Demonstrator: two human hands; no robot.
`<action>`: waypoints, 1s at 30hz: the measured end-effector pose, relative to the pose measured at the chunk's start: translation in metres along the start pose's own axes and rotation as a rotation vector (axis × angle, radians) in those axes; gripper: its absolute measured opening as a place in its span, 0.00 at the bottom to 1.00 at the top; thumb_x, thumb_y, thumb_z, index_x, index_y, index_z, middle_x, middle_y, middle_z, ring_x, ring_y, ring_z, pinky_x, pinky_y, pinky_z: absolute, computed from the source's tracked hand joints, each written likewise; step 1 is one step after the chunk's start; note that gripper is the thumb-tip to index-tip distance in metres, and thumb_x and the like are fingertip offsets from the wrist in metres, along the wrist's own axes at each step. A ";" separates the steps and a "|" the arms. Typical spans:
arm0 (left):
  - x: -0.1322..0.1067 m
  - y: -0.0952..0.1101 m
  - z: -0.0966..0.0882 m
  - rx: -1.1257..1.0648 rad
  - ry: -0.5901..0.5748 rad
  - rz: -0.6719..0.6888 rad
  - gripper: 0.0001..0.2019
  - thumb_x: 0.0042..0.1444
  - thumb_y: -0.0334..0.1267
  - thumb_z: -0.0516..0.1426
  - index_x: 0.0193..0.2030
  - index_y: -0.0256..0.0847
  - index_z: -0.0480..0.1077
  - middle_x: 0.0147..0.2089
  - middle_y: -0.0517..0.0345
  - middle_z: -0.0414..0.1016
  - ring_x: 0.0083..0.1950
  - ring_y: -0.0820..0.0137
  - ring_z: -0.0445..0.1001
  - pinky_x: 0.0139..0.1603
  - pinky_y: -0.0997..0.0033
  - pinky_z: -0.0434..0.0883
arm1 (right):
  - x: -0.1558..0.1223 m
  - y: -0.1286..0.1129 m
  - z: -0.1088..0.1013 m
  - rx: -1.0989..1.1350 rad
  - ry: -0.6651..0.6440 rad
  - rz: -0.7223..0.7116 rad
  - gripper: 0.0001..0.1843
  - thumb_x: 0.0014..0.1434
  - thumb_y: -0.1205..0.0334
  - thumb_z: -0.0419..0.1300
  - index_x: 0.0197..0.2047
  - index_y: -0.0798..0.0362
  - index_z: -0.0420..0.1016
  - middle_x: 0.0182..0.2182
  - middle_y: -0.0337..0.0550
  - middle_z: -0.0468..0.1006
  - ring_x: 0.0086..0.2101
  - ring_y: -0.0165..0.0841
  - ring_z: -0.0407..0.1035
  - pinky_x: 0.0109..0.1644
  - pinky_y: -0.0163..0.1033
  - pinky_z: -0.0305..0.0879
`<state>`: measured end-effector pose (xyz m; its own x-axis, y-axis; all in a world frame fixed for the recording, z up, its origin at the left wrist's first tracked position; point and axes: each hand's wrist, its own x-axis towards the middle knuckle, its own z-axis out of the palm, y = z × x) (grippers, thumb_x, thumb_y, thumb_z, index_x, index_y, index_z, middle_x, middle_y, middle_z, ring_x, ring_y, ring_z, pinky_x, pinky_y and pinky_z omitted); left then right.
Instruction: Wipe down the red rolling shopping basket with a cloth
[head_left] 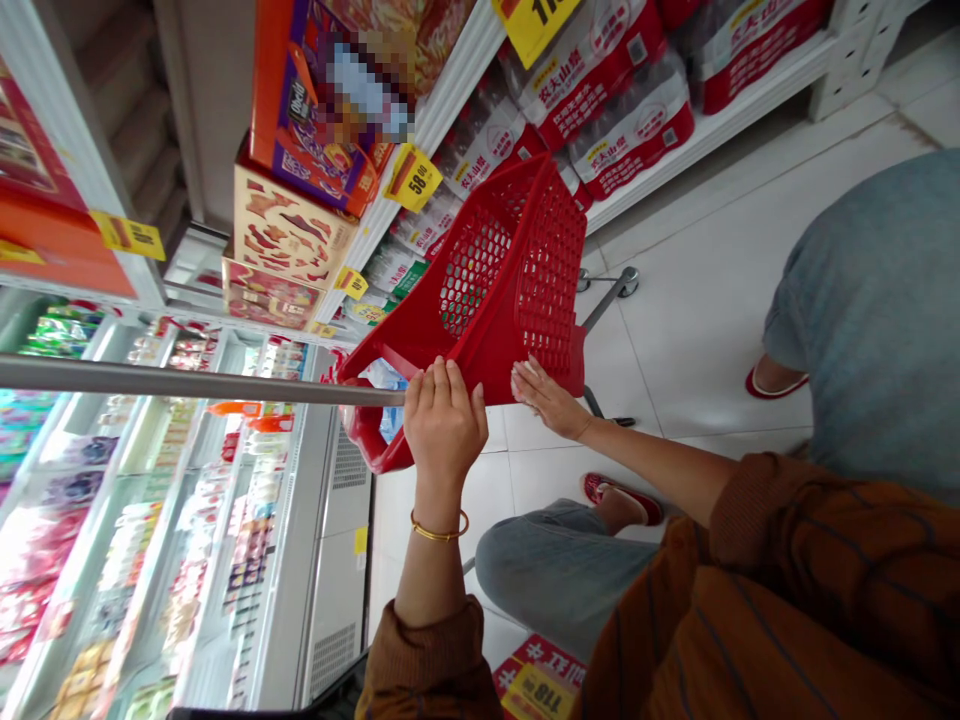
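Gripping the near rim of a red plastic shopping basket with mesh sides (517, 270), the left hand (446, 420), a thin gold bangle (439, 527) at its wrist, curls its fingers over the edge in a firm, narrow hold. A long grey metal bar (187, 380) ends right at that hand; whether the fingers also close around the bar, I cannot tell. The right hand (544, 397) lies open beside it, fingers spread and flat against the basket's outer wall, pressing rather than clasping.

The basket sits tilted on a grey metal wheeled frame (607, 285), above the white tile floor (697, 330), between a white shelf unit (720, 120) and a glass-fronted chilled display case (187, 520). A pale blue item inside it is too blurred to name.

The shelf unit carries red-wrapped packs of bottled water (600, 100) and a patterned cardboard gift box (289, 235), with a yellow price tag (412, 178) reading 58.00 on the shelf edge. Two legs in grey-blue denim (559, 570) and red flat shoes (622, 497) stand on the tiles, below brown striped sleeves (787, 560). A red and yellow price sign (540, 680) lies at the floor's near edge.
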<state>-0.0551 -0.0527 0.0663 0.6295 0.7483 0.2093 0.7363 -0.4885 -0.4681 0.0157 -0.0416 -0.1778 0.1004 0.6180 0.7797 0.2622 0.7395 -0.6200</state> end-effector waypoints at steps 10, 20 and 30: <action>0.027 0.018 0.016 -0.038 -0.077 -0.043 0.29 0.67 0.48 0.45 0.64 0.23 0.61 0.65 0.26 0.61 0.68 0.48 0.61 0.64 0.46 0.62 | 0.082 -0.041 0.006 0.096 0.108 0.226 0.31 0.71 0.61 0.42 0.73 0.47 0.35 0.72 0.44 0.45 0.70 0.36 0.28 0.73 0.55 0.42; 0.026 0.011 0.018 -0.099 -0.074 -0.046 0.27 0.66 0.44 0.44 0.62 0.23 0.63 0.63 0.28 0.65 0.67 0.49 0.63 0.64 0.47 0.63 | 0.065 -0.026 0.016 0.058 0.113 0.168 0.32 0.69 0.68 0.46 0.72 0.47 0.40 0.69 0.46 0.54 0.70 0.37 0.32 0.72 0.57 0.49; 0.025 0.009 0.020 -0.098 -0.041 0.002 0.25 0.66 0.42 0.47 0.63 0.26 0.63 0.63 0.30 0.65 0.67 0.50 0.63 0.63 0.48 0.64 | 0.018 0.000 0.011 -0.009 0.064 0.137 0.38 0.64 0.77 0.42 0.73 0.49 0.33 0.71 0.47 0.46 0.70 0.38 0.28 0.71 0.63 0.45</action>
<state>-0.0379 -0.0294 0.0504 0.6219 0.7640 0.1718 0.7570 -0.5303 -0.3819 0.0070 -0.0275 -0.1650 0.1970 0.6948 0.6917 0.2506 0.6465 -0.7206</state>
